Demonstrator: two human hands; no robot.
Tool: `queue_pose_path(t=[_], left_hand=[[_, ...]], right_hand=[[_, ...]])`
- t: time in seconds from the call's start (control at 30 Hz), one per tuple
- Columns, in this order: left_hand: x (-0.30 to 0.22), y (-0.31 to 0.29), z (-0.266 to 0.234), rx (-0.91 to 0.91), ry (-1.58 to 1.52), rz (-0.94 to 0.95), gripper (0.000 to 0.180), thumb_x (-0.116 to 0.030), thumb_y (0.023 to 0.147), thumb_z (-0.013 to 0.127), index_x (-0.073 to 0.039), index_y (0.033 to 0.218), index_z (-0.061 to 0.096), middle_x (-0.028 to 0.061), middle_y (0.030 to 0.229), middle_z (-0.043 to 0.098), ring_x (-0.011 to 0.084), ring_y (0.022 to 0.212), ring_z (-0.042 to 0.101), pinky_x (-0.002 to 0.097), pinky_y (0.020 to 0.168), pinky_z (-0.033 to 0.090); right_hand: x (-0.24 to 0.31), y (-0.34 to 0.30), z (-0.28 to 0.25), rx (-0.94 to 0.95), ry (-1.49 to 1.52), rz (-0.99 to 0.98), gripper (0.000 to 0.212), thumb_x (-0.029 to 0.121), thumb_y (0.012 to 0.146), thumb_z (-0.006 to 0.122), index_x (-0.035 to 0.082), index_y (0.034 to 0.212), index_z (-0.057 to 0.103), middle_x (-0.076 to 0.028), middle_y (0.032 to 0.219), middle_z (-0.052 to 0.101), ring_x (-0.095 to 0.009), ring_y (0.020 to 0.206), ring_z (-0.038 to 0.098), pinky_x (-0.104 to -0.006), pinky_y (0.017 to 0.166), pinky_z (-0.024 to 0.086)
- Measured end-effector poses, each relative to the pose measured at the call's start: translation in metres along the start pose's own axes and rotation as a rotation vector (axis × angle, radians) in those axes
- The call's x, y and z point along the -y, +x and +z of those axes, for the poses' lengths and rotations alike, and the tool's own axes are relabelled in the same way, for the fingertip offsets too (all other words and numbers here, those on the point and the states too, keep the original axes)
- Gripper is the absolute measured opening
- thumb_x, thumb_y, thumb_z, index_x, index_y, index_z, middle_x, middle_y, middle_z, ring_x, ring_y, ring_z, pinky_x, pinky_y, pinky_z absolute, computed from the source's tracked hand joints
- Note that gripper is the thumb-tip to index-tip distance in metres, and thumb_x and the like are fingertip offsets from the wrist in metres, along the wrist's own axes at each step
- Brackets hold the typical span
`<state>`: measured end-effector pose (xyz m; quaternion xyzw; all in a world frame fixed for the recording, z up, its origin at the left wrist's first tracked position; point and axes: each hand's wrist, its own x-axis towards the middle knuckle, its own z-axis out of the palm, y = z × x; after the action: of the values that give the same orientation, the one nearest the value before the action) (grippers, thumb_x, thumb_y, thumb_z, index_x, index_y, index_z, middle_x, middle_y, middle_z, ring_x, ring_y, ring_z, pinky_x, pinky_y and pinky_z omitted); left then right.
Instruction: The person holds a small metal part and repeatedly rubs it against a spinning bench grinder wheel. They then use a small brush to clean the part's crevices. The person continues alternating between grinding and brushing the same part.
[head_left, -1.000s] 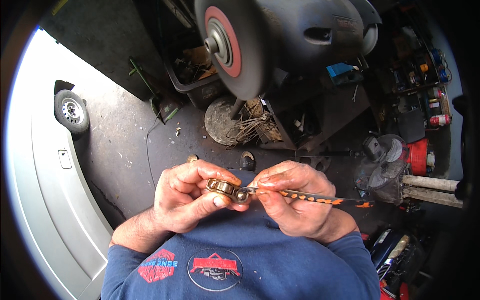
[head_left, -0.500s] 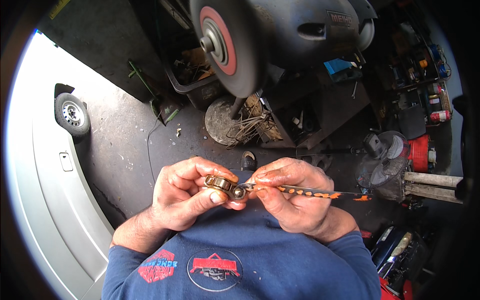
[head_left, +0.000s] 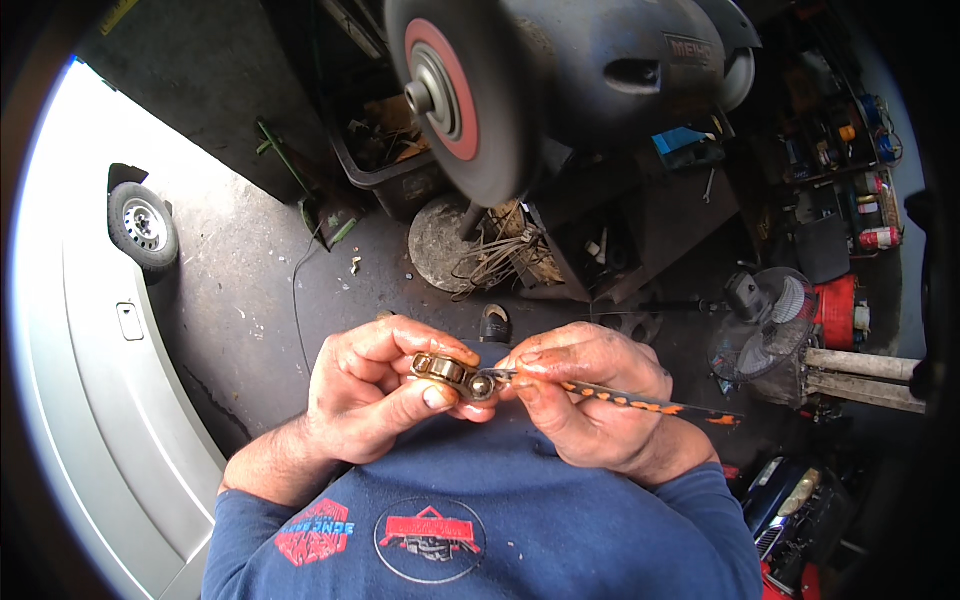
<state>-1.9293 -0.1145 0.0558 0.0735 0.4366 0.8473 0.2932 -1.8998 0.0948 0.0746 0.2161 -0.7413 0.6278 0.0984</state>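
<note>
Between the thumb and fingers of my left hand (head_left: 365, 385) is a small oily, brass-coloured metal part (head_left: 437, 367). A rounded end with a shiny round centre faces my other hand. My right hand (head_left: 595, 395) pinches a long thin dark strip (head_left: 625, 399) with orange patches along it; its exact kind I cannot make out. The strip's near end meets the rounded end of the metal part, while the rest sticks out to the right past my fingers. Dark, greasy smears cover the fingers of both hands. Both are held in front of my blue shirt (head_left: 460, 470).
A bench grinder (head_left: 625, 75) with a large wheel (head_left: 465, 95) stands ahead on a post with a round base (head_left: 440, 240). At left is a pale vehicle (head_left: 130, 420). A fan (head_left: 765, 325) stands right, and a black bin (head_left: 395, 180) sits beyond the base.
The strip's far end has dipped slightly, and my right hand has shifted a little with it. My left hand keeps its hold on the metal part, almost unmoved.
</note>
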Motion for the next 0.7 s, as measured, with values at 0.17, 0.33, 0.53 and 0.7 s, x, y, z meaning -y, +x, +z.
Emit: queue_pose_path(t=[0.17,0.33,0.53,0.7], left_hand=[[0.001,0.002,-0.001,-0.006,0.003,0.005,0.036,-0.019,0.086,0.075,0.006,0.104,0.056,0.0178,0.088,0.069,0.0252,0.080,0.072,0.0326,0.073,0.059],[0.000,0.006,-0.008,0.144,0.015,0.061,0.029,-0.006,0.092,0.063,0.009,0.114,0.051,0.0229,0.100,0.067,0.0280,0.093,0.070,0.0372,0.084,0.058],[0.004,0.001,-0.004,0.032,0.002,0.015,0.033,-0.017,0.086,0.074,0.006,0.103,0.057,0.0193,0.089,0.069,0.0280,0.081,0.072,0.0357,0.073,0.060],[0.002,0.004,-0.017,0.247,-0.009,0.016,0.027,-0.003,0.095,0.059,0.010,0.118,0.051,0.0239,0.105,0.067,0.0273,0.098,0.069,0.0364,0.089,0.057]], right_hand=[[-0.003,0.003,0.001,-0.036,0.014,-0.045,0.022,-0.008,0.081,0.070,-0.004,0.102,0.063,-0.019,0.095,0.069,-0.023,0.084,0.072,-0.0281,0.066,0.061],[-0.003,0.002,0.001,-0.048,0.022,-0.028,0.022,-0.008,0.080,0.072,-0.003,0.100,0.065,-0.019,0.094,0.070,-0.023,0.085,0.072,-0.0277,0.066,0.061],[-0.009,0.006,-0.002,-0.013,0.180,0.059,0.018,-0.005,0.080,0.073,-0.002,0.097,0.067,-0.015,0.092,0.072,-0.023,0.084,0.072,-0.0302,0.070,0.059],[-0.009,0.011,-0.009,0.100,0.170,0.056,0.017,-0.003,0.080,0.074,-0.002,0.097,0.069,-0.013,0.090,0.071,-0.022,0.083,0.070,-0.0292,0.069,0.056]])
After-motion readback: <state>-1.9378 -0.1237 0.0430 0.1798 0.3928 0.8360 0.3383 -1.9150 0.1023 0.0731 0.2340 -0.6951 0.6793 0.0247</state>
